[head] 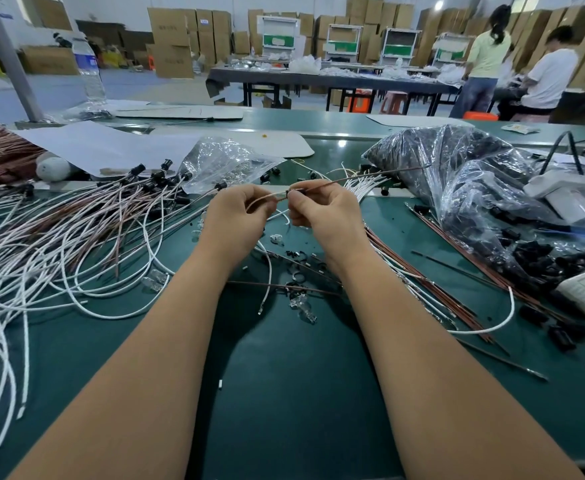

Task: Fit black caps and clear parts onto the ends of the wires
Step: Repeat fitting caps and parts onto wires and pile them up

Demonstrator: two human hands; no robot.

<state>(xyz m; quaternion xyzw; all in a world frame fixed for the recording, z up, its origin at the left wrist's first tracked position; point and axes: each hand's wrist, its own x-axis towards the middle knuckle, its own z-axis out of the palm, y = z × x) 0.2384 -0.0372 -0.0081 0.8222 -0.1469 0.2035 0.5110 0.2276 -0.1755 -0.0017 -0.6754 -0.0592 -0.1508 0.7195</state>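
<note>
- Two hands, left hand [239,213] and right hand [322,211], each grip pinching one brown wire [360,177] over the green tabletop [301,375].
- Black cap [296,192] on the wire between the fingertips.
- Left of the hands: tangled white wires [59,258].
- Right of the hands: clear bag of caps [464,174].

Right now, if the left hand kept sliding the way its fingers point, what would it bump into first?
Probably the right hand. The left hand pinches a brown wire and its fingers point right at it, almost touching, with a small black cap between them.
</note>
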